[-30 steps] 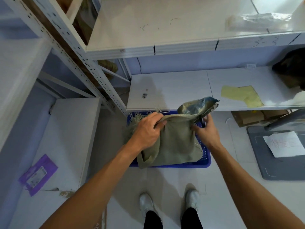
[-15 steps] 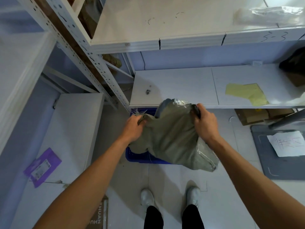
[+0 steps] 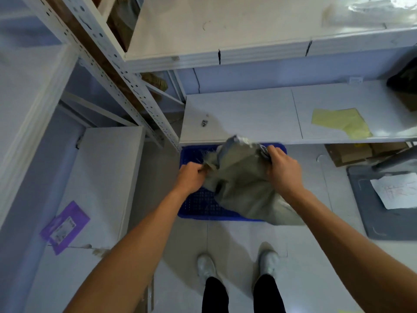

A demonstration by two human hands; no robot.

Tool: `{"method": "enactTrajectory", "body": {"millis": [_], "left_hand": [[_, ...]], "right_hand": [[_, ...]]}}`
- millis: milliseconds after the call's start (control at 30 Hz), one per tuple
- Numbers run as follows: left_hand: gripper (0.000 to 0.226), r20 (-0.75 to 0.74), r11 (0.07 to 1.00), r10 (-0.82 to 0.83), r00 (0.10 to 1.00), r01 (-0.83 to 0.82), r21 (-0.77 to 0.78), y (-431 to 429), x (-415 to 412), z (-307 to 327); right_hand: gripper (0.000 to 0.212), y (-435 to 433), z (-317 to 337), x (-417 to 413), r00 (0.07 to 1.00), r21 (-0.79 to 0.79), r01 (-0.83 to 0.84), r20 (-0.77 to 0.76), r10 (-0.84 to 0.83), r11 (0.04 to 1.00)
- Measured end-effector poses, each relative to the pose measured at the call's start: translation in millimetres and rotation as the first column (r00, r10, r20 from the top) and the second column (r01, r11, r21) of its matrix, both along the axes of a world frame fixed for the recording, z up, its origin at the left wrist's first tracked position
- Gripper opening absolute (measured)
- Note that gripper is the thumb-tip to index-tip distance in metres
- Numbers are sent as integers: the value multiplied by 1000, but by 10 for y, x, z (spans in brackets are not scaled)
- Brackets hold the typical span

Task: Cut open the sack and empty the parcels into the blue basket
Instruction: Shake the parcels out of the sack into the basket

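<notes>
A grey-green woven sack hangs crumpled over the blue basket, which stands on the floor under the low shelf. My left hand is closed on the sack's frayed left corner. My right hand grips the sack's upper right edge, with a dark object partly showing under its fingers. A grey-blue bundle shows at the sack's top. The sack's lower end droops past the basket's front right rim. The basket's inside is mostly hidden by the sack.
A low white shelf with a yellow sheet runs behind the basket. A slanted perforated rack post stands at left. A purple parcel lies on the left platform. A grey mat with paper lies at right. My shoes stand just before the basket.
The sack has been turned and shaken over the basket. My left hand slid from the sack's top to its left corner, and my right hand rose onto the upper right edge. More of the basket's left side shows.
</notes>
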State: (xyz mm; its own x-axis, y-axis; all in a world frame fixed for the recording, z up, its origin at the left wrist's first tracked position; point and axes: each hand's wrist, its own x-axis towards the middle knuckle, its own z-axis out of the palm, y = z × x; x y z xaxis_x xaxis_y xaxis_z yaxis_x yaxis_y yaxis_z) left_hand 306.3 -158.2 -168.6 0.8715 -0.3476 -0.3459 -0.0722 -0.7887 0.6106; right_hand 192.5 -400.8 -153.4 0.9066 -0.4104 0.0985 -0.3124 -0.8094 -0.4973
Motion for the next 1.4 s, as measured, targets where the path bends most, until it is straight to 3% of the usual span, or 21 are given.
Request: {"method": "enactTrajectory", "body": {"millis": [133, 200, 267, 333, 400, 467, 533, 600, 767, 867, 967, 1067, 1167, 1300, 1400], "left_hand": [[46, 18, 997, 17, 1000, -15, -82, 2, 9, 121], [40, -21, 997, -47, 999, 45, -60, 25, 18, 103], [26, -31, 981, 14, 999, -19, -193, 49, 24, 72], [31, -100, 978, -19, 995, -2, -207, 3, -13, 163], [42, -120, 989, -37, 992, 19, -148, 11, -32, 152], [26, -159, 959, 94, 983, -132, -249, -5, 23, 211], [20, -188, 907, 195, 963, -250, -339, -12, 99, 268], [33, -142, 923, 186, 972, -222, -314, -27, 93, 336], [16, -163, 867, 233, 959, -281, -411, -67, 147, 523], [20, -98, 939, 139, 985, -162, -305, -37, 166, 503], [25, -81, 908, 199, 977, -215, -361, -17, 238, 648], [34, -66, 921, 219, 974, -228, -317, 110, 244, 608], [23, 9, 937, 178, 984, -167, -306, 59, 289, 683], [31, 283, 993, 97, 954, -75, -87, 87, 241, 585], [30, 236, 995, 76, 969, -60, -77, 44, 244, 656]], "right_hand": [[14, -26, 52, 120, 997, 92, 57, 52, -62, 994], [11, -16, 97, 132, 997, 60, 52, 45, -54, 997], [12, -8, 146, 141, 992, 44, 38, 119, -43, 998], [11, -21, 212, 208, 983, 44, 20, 180, -28, 999], [11, -2, 225, 268, 998, -34, -15, 61, 17, 999], [10, -3, 219, 302, 999, -49, -24, 39, 26, 999], [10, -38, 244, 358, 993, -30, -21, 115, 24, 999], [11, -36, 300, 408, 995, -83, -21, 91, 28, 996], [14, 43, 452, 428, 976, -16, 7, 216, -3, 1000], [17, 90, 448, 433, 993, -16, 15, 118, -13, 1000], [14, 69, 485, 481, 968, 53, 22, 250, -35, 998], [12, 122, 458, 447, 993, 42, 26, 115, -31, 999], [14, 82, 504, 502, 967, 86, 36, 249, -56, 996], [18, 87, 508, 501, 978, 38, 70, 194, -77, 997], [17, 97, 532, 510, 951, 60, 72, 297, -86, 996]]}}
